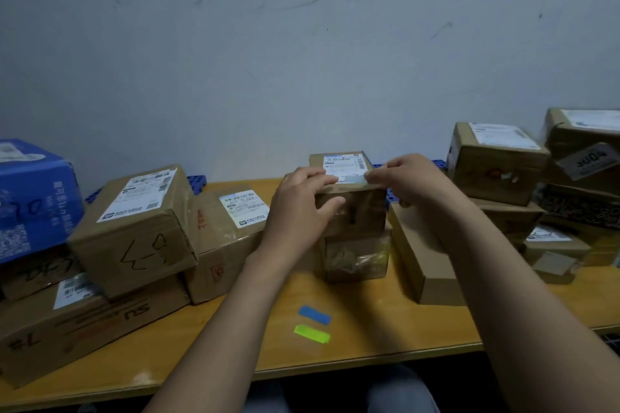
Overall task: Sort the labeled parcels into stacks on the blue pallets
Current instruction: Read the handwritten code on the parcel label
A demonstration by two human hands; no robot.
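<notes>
Both left hand [302, 208] and right hand [409, 181] hold the parcel [364, 211] between crowding boxes [228, 241].

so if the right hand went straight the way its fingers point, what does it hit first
Probably the left hand: the right hand points leftward along the near edge of the top parcel, where the left fingers rest. Depth is unclear.

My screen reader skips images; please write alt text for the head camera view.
A person's left hand and right hand hold a small labeled parcel atop another box on a wooden table. More parcels are stacked on both sides.
</notes>
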